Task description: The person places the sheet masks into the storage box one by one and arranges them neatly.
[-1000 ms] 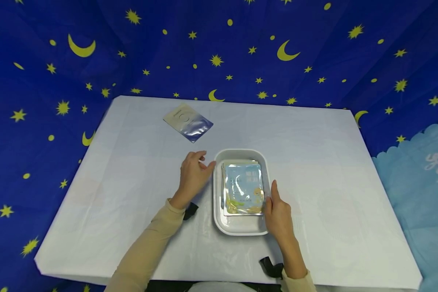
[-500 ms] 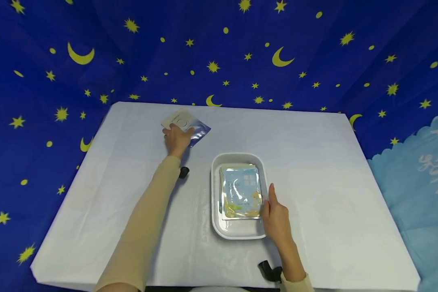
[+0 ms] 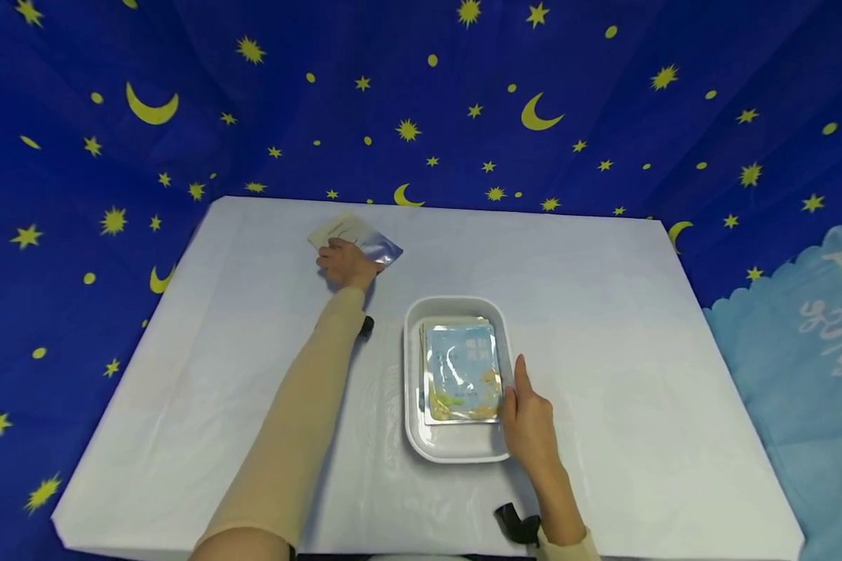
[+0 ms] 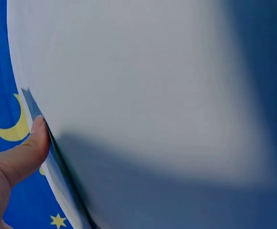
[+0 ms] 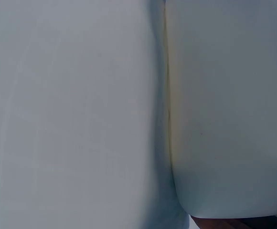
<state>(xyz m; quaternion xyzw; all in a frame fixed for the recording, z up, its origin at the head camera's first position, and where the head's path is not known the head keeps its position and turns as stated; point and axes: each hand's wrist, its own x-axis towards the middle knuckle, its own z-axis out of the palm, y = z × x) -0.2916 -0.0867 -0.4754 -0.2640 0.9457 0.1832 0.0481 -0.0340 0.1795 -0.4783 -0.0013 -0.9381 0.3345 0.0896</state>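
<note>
At the back left of the table, my left hand [image 3: 348, 266] grips a flat foil sachet [image 3: 383, 248], cream at one end and shiny blue-violet at the other. In the left wrist view the thumb [image 4: 24, 155] presses against the sachet [image 4: 66, 168], seen almost edge-on; the other fingers are hidden there. My right hand [image 3: 530, 425] holds the right side of a white rectangular tray [image 3: 456, 446], thumb at the rim and index finger straight along the outside. Inside the tray lies a small stack of sachets, a light blue one [image 3: 463, 366] on top.
A white cloth covers the table [image 3: 624, 351]. Behind it hangs a dark blue curtain [image 3: 288, 101] with yellow moons and stars. A light blue cloth [image 3: 793, 366] hangs at the right. The tray's outer wall [image 5: 229, 109] fills the right side of the right wrist view.
My left hand has gone from beside the tray to the sachet at the back left and taken hold of it. The right hand has stayed at the tray.
</note>
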